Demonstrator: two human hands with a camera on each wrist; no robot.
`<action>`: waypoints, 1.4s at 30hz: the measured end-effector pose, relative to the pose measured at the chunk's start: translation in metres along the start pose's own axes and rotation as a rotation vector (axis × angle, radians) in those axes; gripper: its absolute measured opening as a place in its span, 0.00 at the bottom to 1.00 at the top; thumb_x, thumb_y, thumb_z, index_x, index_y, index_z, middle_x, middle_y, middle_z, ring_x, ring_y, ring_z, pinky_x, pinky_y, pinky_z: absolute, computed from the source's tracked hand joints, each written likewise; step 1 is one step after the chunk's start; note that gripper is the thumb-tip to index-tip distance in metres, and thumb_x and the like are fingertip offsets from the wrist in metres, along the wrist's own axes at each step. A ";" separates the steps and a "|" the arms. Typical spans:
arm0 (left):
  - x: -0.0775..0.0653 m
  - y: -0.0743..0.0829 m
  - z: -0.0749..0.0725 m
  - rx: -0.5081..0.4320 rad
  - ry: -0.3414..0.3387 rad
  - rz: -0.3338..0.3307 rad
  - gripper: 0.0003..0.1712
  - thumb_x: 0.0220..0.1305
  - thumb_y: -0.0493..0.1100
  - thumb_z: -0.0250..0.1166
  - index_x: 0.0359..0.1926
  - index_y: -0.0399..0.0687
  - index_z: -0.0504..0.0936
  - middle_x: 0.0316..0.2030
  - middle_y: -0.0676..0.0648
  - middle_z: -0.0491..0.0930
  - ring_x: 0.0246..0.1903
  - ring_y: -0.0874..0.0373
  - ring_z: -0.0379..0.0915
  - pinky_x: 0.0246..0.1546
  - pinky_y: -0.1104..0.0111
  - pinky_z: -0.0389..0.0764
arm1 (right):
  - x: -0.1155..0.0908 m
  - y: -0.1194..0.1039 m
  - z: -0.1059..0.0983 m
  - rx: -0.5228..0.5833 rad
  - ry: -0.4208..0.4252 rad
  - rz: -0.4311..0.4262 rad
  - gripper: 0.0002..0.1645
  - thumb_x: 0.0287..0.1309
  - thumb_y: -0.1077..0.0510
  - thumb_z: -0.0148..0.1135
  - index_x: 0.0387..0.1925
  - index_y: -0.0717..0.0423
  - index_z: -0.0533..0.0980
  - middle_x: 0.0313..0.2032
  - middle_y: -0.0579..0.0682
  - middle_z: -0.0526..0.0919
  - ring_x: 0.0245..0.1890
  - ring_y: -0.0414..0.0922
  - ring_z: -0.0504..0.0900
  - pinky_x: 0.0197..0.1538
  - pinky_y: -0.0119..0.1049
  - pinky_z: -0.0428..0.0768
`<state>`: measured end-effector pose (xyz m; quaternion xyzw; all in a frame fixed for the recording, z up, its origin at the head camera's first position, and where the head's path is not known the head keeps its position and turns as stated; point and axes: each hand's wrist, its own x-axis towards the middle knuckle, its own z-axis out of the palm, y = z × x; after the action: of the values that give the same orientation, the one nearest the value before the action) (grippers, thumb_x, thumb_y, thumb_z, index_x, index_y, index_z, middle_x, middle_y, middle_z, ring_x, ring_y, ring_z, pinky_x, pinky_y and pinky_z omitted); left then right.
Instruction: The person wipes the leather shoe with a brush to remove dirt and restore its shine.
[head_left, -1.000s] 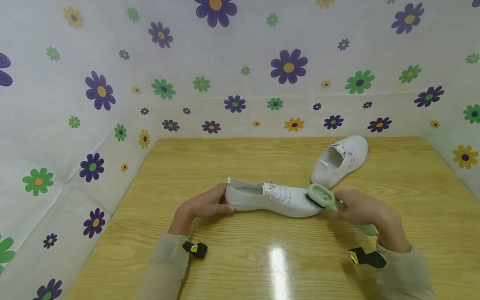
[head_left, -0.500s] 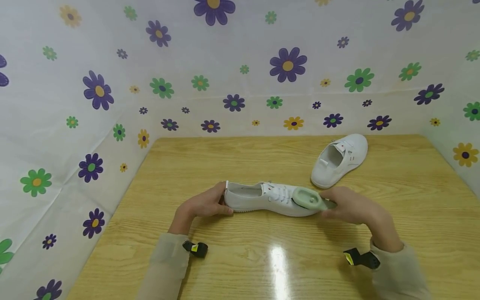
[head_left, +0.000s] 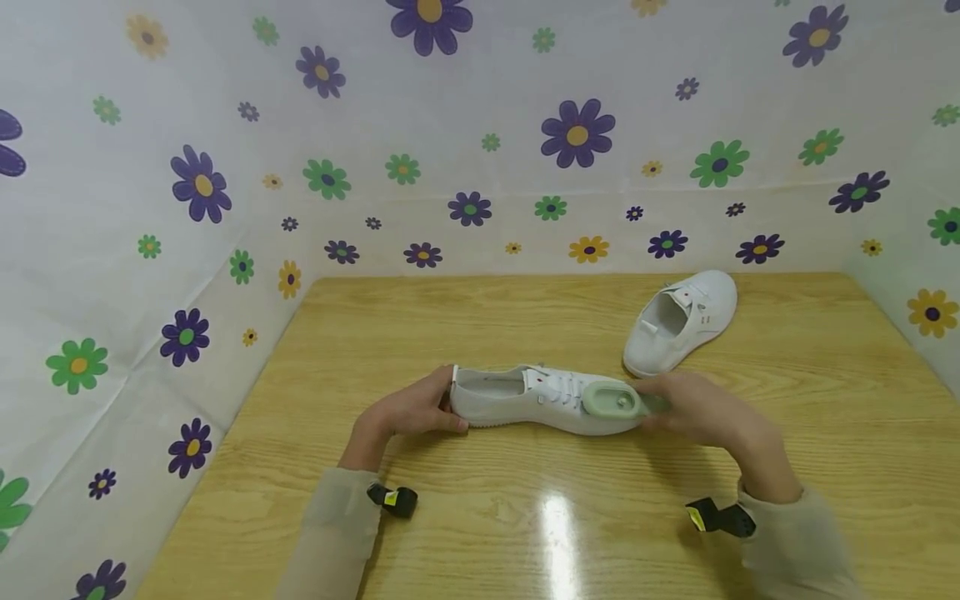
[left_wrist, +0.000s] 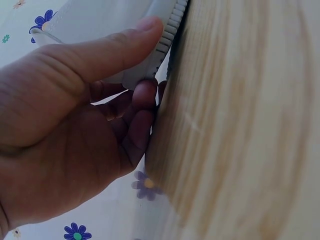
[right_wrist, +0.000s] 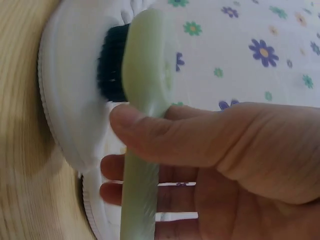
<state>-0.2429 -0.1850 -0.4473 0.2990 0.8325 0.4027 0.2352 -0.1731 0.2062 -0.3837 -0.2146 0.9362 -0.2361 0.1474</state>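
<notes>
A white lace-up shoe [head_left: 487,402] lies sideways on the table, toe to the right. My left hand [head_left: 417,406] grips its heel, thumb along the sole edge, as the left wrist view shows close up. In my right hand [head_left: 701,410] is a pale green brush [head_left: 611,401], held by its handle. Its dark bristles [right_wrist: 114,64] meet the shoe's toe in the right wrist view. From above, the brush head covers part of the toe just ahead of the laces.
A second white shoe [head_left: 682,323] sits at the back right of the wooden table [head_left: 465,517], close behind the right hand. Flower-printed cloth [head_left: 495,100] rises along the table's back and sides.
The brush and my right hand have moved left, from the toe tip toward the laces, and the brush head now lies flatter. My left hand stays on the heel.
</notes>
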 end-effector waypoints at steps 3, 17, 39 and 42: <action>-0.001 0.001 0.000 -0.002 0.007 -0.007 0.36 0.61 0.37 0.71 0.66 0.39 0.63 0.54 0.43 0.73 0.44 0.53 0.66 0.45 0.61 0.69 | 0.005 -0.005 0.001 0.003 0.014 -0.031 0.28 0.56 0.63 0.71 0.59 0.64 0.77 0.54 0.59 0.82 0.53 0.54 0.80 0.58 0.56 0.74; 0.001 0.000 -0.002 0.010 0.007 0.015 0.35 0.61 0.36 0.72 0.65 0.40 0.65 0.49 0.44 0.74 0.40 0.54 0.67 0.40 0.64 0.70 | -0.011 0.022 -0.016 0.000 -0.030 -0.004 0.25 0.50 0.65 0.74 0.53 0.62 0.82 0.38 0.48 0.84 0.35 0.43 0.74 0.42 0.39 0.74; -0.001 0.000 0.001 0.015 0.015 -0.028 0.35 0.61 0.38 0.72 0.63 0.39 0.63 0.49 0.43 0.72 0.43 0.52 0.66 0.43 0.62 0.68 | -0.015 0.035 -0.014 0.014 -0.018 0.017 0.26 0.54 0.63 0.72 0.55 0.64 0.80 0.38 0.49 0.82 0.36 0.46 0.74 0.41 0.41 0.74; -0.002 -0.002 0.002 0.019 0.020 -0.044 0.35 0.60 0.39 0.72 0.62 0.39 0.63 0.49 0.43 0.71 0.43 0.52 0.65 0.42 0.62 0.68 | -0.008 0.027 -0.007 0.034 0.007 -0.034 0.26 0.59 0.60 0.69 0.59 0.64 0.77 0.47 0.55 0.84 0.45 0.50 0.80 0.50 0.51 0.78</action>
<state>-0.2405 -0.1865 -0.4494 0.2789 0.8449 0.3927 0.2327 -0.1776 0.2340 -0.3900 -0.2270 0.9288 -0.2552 0.1438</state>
